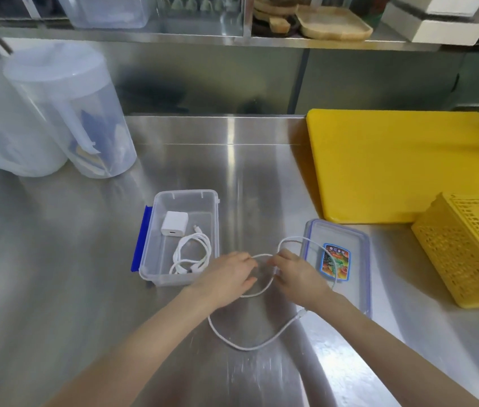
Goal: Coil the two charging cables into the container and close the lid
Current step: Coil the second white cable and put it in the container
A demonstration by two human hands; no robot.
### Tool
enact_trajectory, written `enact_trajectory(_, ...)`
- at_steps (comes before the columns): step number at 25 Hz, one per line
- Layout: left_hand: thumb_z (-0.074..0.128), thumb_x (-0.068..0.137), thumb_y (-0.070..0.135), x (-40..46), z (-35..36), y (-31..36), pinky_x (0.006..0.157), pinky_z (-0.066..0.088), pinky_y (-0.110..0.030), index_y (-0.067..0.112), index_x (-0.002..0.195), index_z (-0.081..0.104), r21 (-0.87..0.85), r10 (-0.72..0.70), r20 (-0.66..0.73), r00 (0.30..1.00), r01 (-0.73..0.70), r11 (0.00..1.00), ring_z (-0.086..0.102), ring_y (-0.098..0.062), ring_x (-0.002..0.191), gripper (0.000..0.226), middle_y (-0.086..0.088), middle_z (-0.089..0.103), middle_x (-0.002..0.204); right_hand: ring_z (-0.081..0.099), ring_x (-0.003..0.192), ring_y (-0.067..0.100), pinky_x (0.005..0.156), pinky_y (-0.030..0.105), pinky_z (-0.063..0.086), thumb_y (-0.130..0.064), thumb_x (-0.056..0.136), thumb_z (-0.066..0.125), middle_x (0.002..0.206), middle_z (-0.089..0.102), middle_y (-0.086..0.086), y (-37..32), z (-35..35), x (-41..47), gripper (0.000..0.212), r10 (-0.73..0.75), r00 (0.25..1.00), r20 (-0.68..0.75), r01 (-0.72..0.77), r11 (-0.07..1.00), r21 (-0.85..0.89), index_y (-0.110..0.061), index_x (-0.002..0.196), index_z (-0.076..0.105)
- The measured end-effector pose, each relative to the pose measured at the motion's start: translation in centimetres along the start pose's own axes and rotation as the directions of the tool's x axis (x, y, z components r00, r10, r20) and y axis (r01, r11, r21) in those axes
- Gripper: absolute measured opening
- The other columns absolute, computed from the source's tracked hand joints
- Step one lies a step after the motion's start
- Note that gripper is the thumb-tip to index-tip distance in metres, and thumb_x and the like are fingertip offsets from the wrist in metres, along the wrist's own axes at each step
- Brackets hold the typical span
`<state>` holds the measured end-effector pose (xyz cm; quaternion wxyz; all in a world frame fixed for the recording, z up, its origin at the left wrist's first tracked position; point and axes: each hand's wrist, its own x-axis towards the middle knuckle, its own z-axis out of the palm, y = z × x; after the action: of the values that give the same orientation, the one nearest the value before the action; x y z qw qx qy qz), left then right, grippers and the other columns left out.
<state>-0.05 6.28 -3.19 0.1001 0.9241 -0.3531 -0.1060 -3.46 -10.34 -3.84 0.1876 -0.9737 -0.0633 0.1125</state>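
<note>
A clear plastic container [156,245] with blue clips stands open on the steel counter. Inside it lie a coiled white cable [192,255] and a white charger block [174,224]. A second white cable [250,345] lies loose in front of me, looping across the counter and over the lid [355,259], which rests flat to the right of the container. My left hand [226,279] and my right hand [298,276] both pinch this cable, holding a small loop of it between them.
A yellow cutting board [393,163] and a yellow mesh basket [473,254] sit to the right. Two translucent pitchers [65,110] stand at the back left. A steel shelf with wooden trays [332,23] runs along the back.
</note>
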Motion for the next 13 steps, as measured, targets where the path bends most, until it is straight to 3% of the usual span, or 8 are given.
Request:
enact_trajectory(4, 0.044, 0.092, 0.030, -0.2, 2.1, 1.3, 0.092, 0.030, -0.029, 0.008, 0.115, 0.052, 0.004, -0.023, 0.091, 0.996, 0.022, 1.000, 0.047, -0.026, 0.117, 0.033, -0.011, 0.055, 0.120, 0.052, 0.114, 0.026, 0.090, 0.033, 0.039, -0.019, 0.085, 0.049, 0.129, 0.045, 0.009, 0.7, 1.9, -0.5, 0.038, -0.005, 0.997, 0.080, 0.011, 0.997, -0.076, -0.014, 0.122, 0.050)
enact_trajectory(8, 0.047, 0.091, 0.028, -0.3, 3.5, 1.6, 0.096, 0.032, -0.034, 0.006, 0.112, 0.051, 0.032, -0.064, 0.203, 0.977, 0.059, 0.998, 0.045, -0.028, 0.118, 0.030, -0.013, 0.052, 0.120, 0.049, 0.114, 0.024, 0.089, 0.032, 0.037, -0.020, 0.087, 0.044, 0.127, 0.044, 0.010, 1.0, 3.0, -0.5, 0.029, 0.002, 0.997, 0.076, 0.007, 0.992, -0.126, -0.012, 0.114, 0.054)
enact_trajectory(13, 0.048, 0.090, 0.023, -0.4, 4.4, 1.4, 0.098, 0.034, -0.035, 0.007, 0.115, 0.048, -0.009, -0.105, 0.185, 0.977, 0.109, 0.994, 0.043, -0.026, 0.120, 0.029, -0.011, 0.049, 0.123, 0.051, 0.110, 0.024, 0.088, 0.030, 0.037, -0.015, 0.088, 0.043, 0.123, 0.047, 0.012, 1.1, 3.6, -0.3, 0.024, 0.010, 1.000, 0.028, -0.008, 0.996, -0.092, -0.009, 0.106, 0.058)
